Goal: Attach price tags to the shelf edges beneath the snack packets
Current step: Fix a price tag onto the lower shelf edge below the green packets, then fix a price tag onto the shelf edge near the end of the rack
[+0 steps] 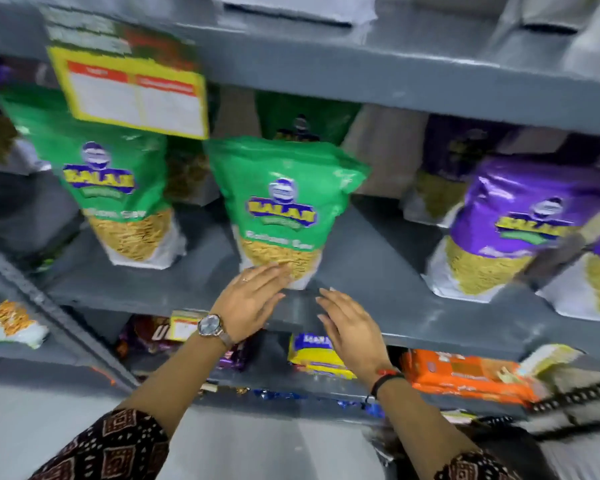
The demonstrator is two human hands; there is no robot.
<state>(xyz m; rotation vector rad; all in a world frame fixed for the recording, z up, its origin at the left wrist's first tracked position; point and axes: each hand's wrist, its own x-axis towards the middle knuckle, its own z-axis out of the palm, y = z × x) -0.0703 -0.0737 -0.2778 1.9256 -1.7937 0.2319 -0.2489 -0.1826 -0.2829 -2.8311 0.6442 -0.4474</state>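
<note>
Two green snack packets stand on the grey shelf: one at the left (118, 188) and one in the middle (284, 209). My left hand (253, 299), with a watch on the wrist, lies flat against the bottom of the middle packet and the shelf edge (430, 327). My right hand (350, 327) is spread over the shelf edge just right of it, fingers apart. Neither hand shows a tag in it. A yellow price tag (184, 325) hangs on the shelf edge left of my left wrist. A larger yellow tag (136, 95) hangs from the shelf above.
Purple snack packets (513, 230) stand on the same shelf to the right. Below are a yellow packet (316, 355), orange biscuit packs (465, 375) and dark wrapped sweets. A slanted grey upright (49, 306) crosses the left side. The frame is motion-blurred.
</note>
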